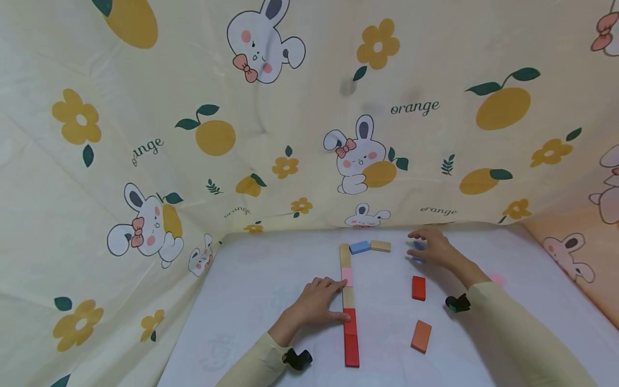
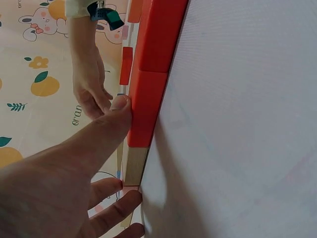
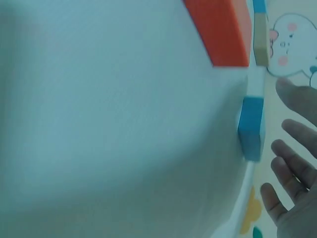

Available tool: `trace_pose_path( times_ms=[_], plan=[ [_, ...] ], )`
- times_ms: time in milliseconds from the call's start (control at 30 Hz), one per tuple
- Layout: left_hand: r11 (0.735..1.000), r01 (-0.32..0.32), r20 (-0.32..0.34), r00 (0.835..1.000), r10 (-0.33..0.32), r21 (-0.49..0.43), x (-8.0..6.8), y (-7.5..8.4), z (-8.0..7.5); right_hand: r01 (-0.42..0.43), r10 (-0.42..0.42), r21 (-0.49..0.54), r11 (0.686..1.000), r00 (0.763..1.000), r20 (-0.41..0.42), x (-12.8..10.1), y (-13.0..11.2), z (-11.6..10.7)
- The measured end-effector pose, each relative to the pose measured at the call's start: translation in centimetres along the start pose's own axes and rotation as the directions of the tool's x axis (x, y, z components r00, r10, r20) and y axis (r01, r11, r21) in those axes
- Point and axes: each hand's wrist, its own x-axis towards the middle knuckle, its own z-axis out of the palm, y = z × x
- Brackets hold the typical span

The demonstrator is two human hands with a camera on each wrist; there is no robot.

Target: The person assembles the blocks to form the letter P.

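The right hand (image 1: 433, 249), nearer, is hovering, fingers apart, a blue block (image 3: 251, 129) lying long-ways across them; the left hand (image 1: 314, 302), fingers spread, is touching the row (image 1: 348, 297).

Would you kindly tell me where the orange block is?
In the head view, the orange block lies right of centre, below the lone red block.
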Motion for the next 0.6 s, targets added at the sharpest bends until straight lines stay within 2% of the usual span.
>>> trace_pose_path(
  times_ms=[300, 600],
  plan=[
    [1.0, 0.003, 0.003, 1.0, -0.003, -0.019, -0.1, 0.3, -0.4, -0.044, 0.043, 0.011, 0.999, 0.998, 0.049, -1.2, 2.1, -0.5],
    [1.0, 0.003, 0.003, 1.0, -0.003, -0.006, 0.1, 0.0, -0.1, -0.107, 0.105, 0.019, 0.994, 0.989, 0.104, -1.7, 2.6, -0.5]
  ],
)
